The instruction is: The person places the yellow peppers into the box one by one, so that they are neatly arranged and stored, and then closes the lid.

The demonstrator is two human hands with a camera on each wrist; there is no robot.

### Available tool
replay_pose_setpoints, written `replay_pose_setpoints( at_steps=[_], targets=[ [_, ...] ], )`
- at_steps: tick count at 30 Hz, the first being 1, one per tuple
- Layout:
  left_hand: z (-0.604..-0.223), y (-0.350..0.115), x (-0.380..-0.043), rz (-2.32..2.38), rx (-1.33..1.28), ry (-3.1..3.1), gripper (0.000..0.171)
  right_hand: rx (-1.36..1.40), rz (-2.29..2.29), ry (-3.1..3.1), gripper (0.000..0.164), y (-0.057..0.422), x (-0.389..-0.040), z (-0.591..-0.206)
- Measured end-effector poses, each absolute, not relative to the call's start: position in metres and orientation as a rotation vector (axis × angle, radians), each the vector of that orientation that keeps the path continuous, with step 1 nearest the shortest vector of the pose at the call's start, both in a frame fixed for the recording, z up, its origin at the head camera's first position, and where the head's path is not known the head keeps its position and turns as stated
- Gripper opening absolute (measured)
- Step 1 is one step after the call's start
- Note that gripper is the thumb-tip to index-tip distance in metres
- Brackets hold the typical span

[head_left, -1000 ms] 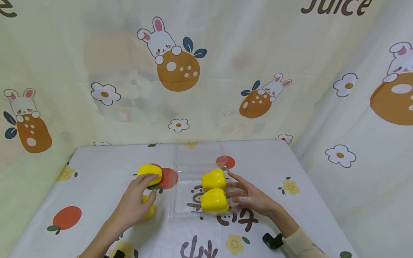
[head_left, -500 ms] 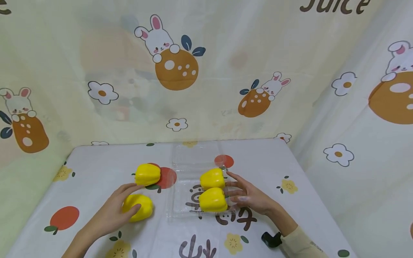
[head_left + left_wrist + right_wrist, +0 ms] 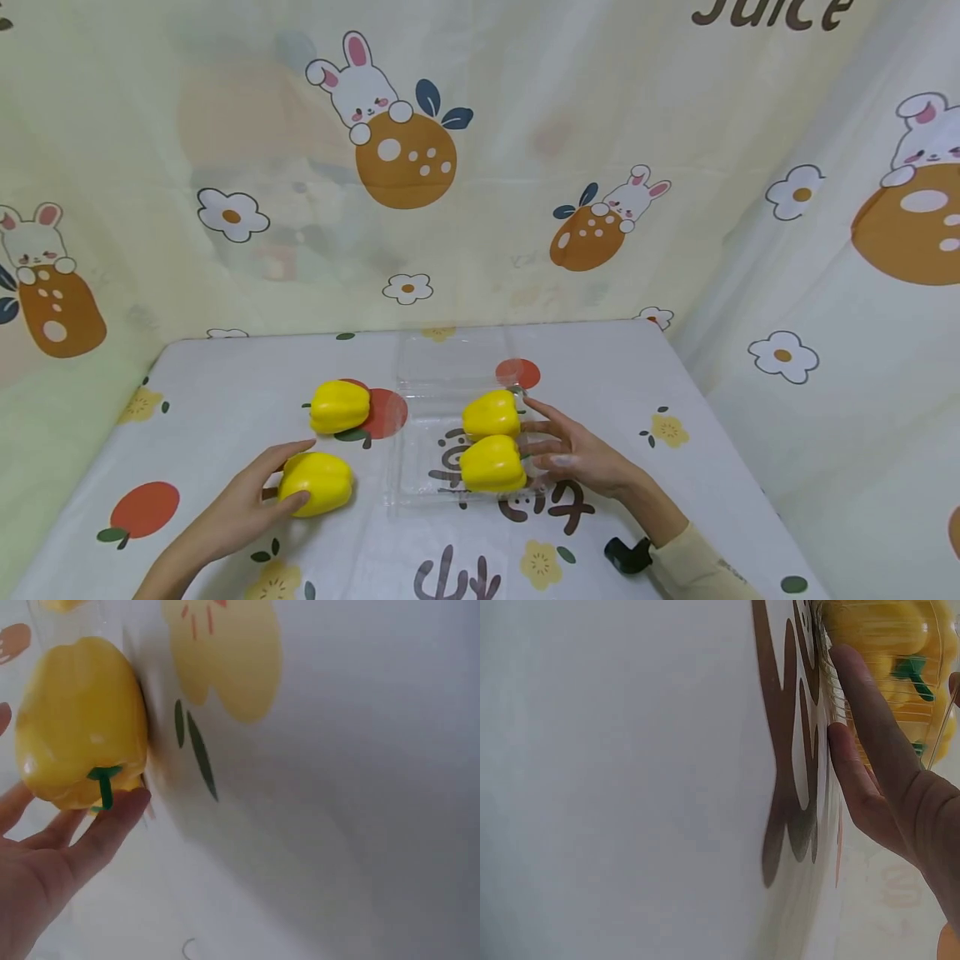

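Note:
In the head view my left hand (image 3: 243, 504) is around the stem end of the nearer loose yellow bell pepper (image 3: 324, 483), thumb in front and forefinger behind. The left wrist view shows the green stem (image 3: 103, 780) facing the palm, with a gap beside the thumb. Another yellow bell pepper (image 3: 341, 407) lies just behind. Inside a clear plastic clamshell box (image 3: 420, 483), two yellow bell peppers (image 3: 491, 414) sit one behind the other at the right side. My right hand (image 3: 588, 458) rests its extended fingers (image 3: 870, 712) against the box's right wall.
The box's clear lid (image 3: 453, 362) lies folded back toward the rear of the table. A white cloth (image 3: 637, 392) with fruit and flower prints covers the table. A printed curtain (image 3: 487, 242) hangs behind it. A black object (image 3: 628, 556) sits by the right sleeve.
My left hand has left the farther loose pepper and drawn back toward me, to the nearer one. The right hand keeps its place at the box; the head view has shifted slightly.

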State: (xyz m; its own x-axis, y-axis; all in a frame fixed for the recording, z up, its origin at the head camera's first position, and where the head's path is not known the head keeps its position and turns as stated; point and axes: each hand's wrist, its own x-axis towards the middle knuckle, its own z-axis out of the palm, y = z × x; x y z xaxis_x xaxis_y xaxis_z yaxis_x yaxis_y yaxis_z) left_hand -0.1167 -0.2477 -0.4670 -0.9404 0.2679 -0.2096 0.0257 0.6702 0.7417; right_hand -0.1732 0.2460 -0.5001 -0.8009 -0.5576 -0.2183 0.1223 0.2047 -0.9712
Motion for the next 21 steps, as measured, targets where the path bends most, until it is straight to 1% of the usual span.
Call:
replay_pose_setpoints(
  at_steps=[6,21],
  targets=[
    [-0.4695,-0.2487,-0.1136,1.165,0.205,2.573,0.071,-0.398,-1.647,1.941,0.099,0.2452,-0.1739,-0.5005],
    [-0.477,-0.2479,-0.1121,1.189,0.118,2.541,0.077,-0.405,-1.652,1.93,0.098,0.2457,-0.1744,-0.5014]
  ],
)
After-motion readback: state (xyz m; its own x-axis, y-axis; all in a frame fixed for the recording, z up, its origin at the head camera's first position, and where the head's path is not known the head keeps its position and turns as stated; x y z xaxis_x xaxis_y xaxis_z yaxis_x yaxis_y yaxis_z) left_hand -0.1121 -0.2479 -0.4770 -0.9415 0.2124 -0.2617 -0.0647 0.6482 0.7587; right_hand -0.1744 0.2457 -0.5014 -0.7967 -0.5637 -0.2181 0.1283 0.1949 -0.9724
